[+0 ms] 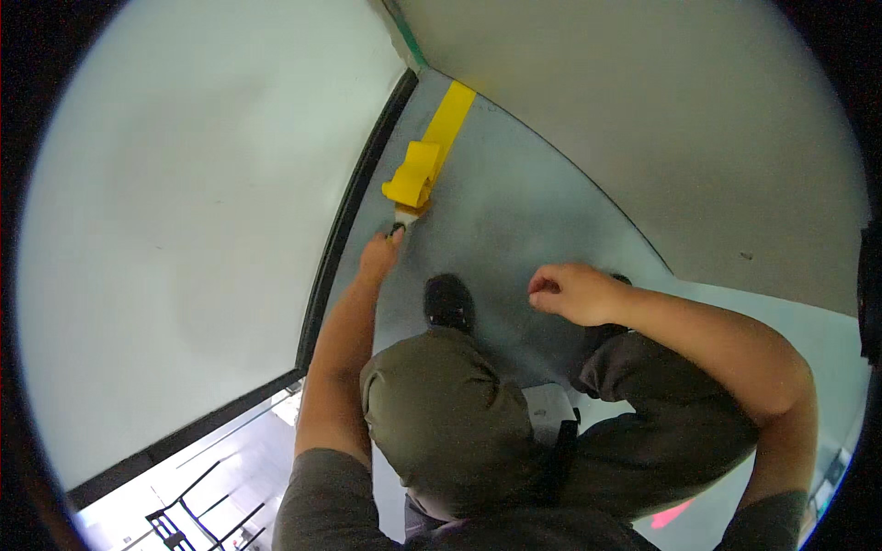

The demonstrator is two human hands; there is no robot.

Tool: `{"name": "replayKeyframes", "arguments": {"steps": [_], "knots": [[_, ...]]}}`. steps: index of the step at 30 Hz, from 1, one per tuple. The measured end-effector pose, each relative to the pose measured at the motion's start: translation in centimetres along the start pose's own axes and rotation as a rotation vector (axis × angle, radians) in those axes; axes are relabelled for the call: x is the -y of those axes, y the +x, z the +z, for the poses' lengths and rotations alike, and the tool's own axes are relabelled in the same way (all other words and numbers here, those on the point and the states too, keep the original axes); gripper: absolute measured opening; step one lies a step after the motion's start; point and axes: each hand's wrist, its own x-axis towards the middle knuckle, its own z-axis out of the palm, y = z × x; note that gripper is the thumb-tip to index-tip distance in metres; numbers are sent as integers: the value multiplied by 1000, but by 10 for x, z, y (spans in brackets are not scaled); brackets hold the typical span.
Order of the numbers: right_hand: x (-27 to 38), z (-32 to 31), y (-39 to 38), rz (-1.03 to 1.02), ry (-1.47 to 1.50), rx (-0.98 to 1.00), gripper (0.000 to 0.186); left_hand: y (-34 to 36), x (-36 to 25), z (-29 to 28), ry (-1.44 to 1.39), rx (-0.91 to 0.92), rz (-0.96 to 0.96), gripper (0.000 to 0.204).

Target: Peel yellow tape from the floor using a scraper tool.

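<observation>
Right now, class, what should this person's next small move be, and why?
Probably to nudge the scraper forward along the yellow tape: the left hand holds it at the bunched, loose part, while the stretch beyond lies flat on the floor.

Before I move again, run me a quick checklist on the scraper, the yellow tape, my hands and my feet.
1. Scraper in the left hand: ok, gripped by the handle.
2. Blade at the tape's near end: ok, it meets the bunched part. How far its edge goes under: cannot tell.
3. Yellow tape flat along its whole length: not ok; the far stretch lies flat on the floor, the near end is curled up.
4. Right hand off the tape: ok, fingers curled, well to the right of it.
5. Left shoe clear of the tape: ok.
6. Right shoe planted firmly: cannot tell, mostly hidden.
</observation>
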Motion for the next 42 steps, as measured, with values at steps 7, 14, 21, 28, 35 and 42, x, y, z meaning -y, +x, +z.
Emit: {"name": "replayKeyframes", "arguments": {"steps": [7,14,21,28,35,42], "knots": [[15,-10,8,-15,13,5,30,-16,35,37,254,140,249,48],[-2,-3,9,-28,28,4,28,-10,4,11,324,109,282,45],[19,-15,11,-56,44,-47,27,-4,6,12,409,207,296,53],[3,-17,1,24,159,6,26,-33,12,20,13,322,-135,62],[19,-17,14,34,205,-10,26,14,-48,17,-137,484,-190,60],[10,-22,13,79,252,20,25,-24,25,16,209,180,204,50]]}}
